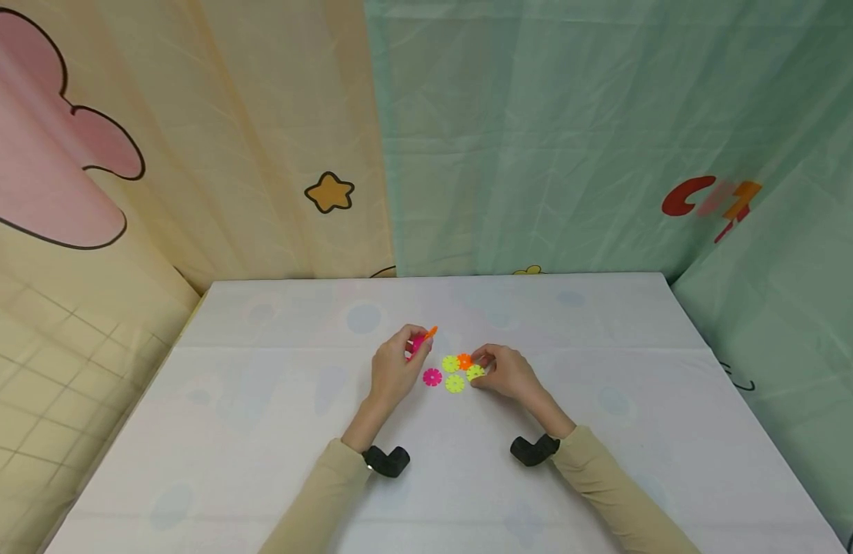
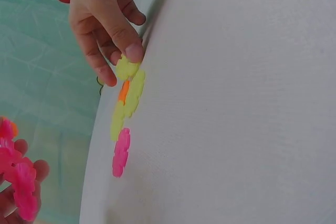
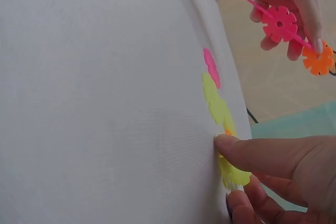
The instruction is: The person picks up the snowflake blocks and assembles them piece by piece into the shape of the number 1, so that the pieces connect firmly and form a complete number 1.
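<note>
Disc chain, orange end pointing away-right, left fingers pinching it, right fingers pinching yellow disc

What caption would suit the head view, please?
Left hand holds pink notched plastic discs and an orange one; right hand pinches a yellow notched disc.

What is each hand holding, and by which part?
The left hand holds joined pink and orange discs near the orange end; the right hand pinches a yellow disc by its edge.
</note>
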### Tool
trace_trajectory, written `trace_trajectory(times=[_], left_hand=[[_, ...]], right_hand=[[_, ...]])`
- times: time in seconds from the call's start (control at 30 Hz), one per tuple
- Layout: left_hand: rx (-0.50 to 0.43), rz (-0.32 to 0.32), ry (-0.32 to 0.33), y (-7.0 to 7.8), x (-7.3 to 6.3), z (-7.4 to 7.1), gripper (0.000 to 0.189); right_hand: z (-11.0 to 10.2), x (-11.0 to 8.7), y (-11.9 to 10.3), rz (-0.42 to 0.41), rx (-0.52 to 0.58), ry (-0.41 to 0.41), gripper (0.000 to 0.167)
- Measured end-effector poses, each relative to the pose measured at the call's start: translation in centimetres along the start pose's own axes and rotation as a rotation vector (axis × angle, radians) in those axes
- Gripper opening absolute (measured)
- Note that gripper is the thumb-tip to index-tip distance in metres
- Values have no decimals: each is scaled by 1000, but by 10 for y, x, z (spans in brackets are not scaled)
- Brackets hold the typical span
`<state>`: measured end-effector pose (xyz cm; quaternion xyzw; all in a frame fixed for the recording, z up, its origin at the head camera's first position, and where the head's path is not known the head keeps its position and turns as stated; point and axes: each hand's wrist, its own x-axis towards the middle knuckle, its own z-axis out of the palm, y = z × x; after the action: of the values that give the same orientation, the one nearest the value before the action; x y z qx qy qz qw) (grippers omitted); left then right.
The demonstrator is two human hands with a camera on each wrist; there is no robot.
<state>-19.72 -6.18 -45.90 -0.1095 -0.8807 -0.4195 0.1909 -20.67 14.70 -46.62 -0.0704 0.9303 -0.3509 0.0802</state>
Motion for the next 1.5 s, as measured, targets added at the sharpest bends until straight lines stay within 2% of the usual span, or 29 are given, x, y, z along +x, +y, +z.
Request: trace_trajectory(times=[0.4, 0.77, 1.17, 1.5], left_hand=[[8, 3, -15, 2, -2, 0, 17], [-30, -22, -24, 5, -4, 0, 15], [-87, -25, -70, 8, -4, -1, 18], [-93, -27, -87, 10, -5, 0, 18]], right_hand=[[-8, -3, 0, 6, 14, -30, 17], [-19, -6, 1, 13, -25, -72, 14], [-23, -4, -6, -29, 64, 14, 22], [-27, -5, -17, -115, 131, 109, 22]])
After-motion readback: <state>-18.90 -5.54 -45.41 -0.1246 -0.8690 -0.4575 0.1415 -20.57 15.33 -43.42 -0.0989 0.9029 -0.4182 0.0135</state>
